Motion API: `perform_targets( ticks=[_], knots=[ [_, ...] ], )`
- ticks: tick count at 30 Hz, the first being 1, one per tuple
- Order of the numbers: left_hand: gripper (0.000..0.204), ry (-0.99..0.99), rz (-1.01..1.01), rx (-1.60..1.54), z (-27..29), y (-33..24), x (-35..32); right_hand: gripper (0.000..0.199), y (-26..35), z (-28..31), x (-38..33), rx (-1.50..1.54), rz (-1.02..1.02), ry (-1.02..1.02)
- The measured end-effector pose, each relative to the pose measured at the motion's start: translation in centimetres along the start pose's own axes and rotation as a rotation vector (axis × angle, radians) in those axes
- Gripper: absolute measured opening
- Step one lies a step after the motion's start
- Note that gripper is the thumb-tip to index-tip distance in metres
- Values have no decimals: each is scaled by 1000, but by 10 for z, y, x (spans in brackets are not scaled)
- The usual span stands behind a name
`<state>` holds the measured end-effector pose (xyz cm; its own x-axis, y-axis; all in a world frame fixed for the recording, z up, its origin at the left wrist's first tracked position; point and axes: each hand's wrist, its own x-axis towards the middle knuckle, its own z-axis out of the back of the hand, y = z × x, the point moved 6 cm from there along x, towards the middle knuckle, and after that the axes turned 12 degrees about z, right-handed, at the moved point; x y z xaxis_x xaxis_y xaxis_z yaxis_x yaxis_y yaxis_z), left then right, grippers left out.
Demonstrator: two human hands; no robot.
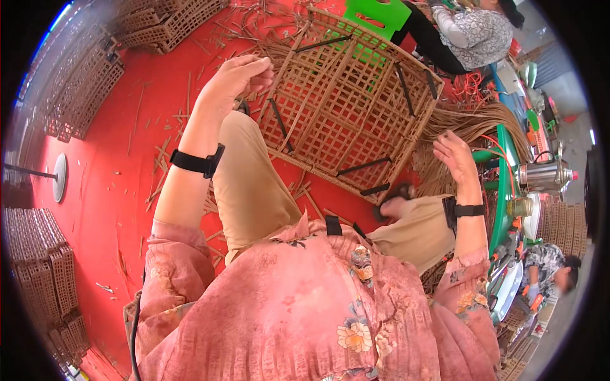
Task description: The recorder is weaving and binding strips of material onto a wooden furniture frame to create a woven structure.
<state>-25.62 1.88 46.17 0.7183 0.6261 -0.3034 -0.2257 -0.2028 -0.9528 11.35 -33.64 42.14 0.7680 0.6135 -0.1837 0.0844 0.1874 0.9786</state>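
Observation:
A large rectangular woven wicker basket (343,95) rests tilted in front of my knees, its lattice marked by several black strips. My left hand (240,77) hovers beside its left edge, with fingers curled in and nothing seen in them. Off the basket's right side, my right hand (455,156) is raised, its fingers stretched out and holding nothing visible. Both hands look apart from the weave. A dark strap circles each forearm.
Cut wicker strips (305,197) litter the red floor (127,184). Long loose strands (489,124) lie right of the basket. Stacked lattice baskets (82,89) stand at left. A green stool (378,16), a metal kettle (545,176) and two other people are nearby.

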Motion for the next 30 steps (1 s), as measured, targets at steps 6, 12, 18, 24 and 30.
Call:
perform_targets(
  ticks=[6, 12, 18, 24, 30],
  knots=[
    [24, -85, 30, -17, -12, -8, -6, 74, 0, 3, -19, -21, 46, 10],
    [27, 41, 71, 35, -69, 3, 18, 73, -27, 39, 0, 60, 36, -74],
    [28, 133, 247, 198, -141, 32, 90, 71, -20, 36, 39, 113, 47, -52],
    [24, 77, 294, 343, -146, 61, 227, 67, 16, 28, 114, -85, 138, -18],
    [17, -175, -253, 1381, -76, 75, 421, 49, -8, -37, 244, 21, 149, 18]
  ],
)
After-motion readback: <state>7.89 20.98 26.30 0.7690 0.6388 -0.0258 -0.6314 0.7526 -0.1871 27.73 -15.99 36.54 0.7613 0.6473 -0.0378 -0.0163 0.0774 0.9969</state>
